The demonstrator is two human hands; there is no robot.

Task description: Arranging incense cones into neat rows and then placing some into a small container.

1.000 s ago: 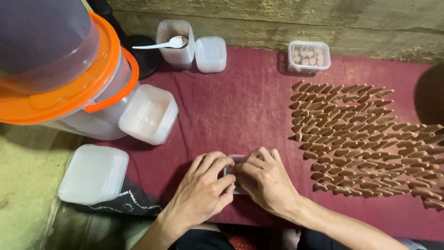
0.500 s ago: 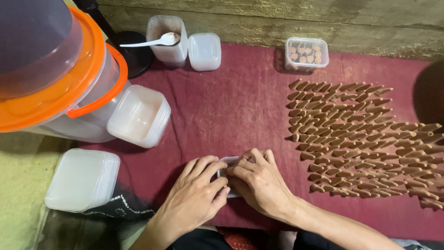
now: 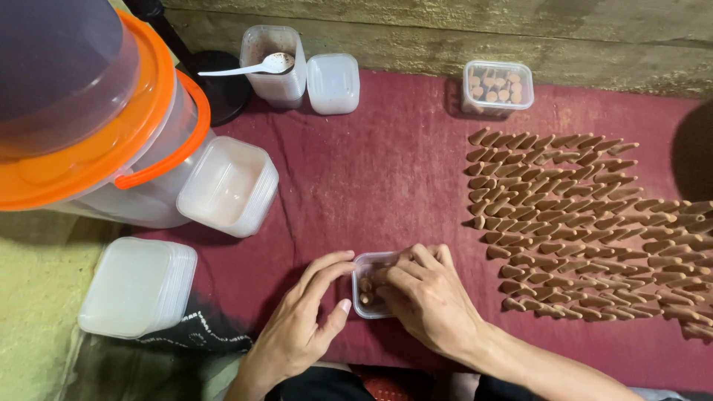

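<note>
- The left hand rests on the dark red cloth, fingers spread loosely, thumb and fingertips touching the left side of a small clear plastic box; it steadies the box rather than clasping it.
- The right hand lies over the right half of that box, fingers curled down into it. Whether they pinch one of the brown cones inside cannot be told, as the fingertips hide it.
- The box sits on the cloth at the near edge, between both hands, with a few brown cones showing at its bottom.
- To the right, many brown incense cones lie in rows on the cloth.
- At the far edge stand a filled clear box, a closed white tub, and an open tub with a white spoon across it.
- On the left are an orange-lidded bucket and two stacks of empty containers.
</note>
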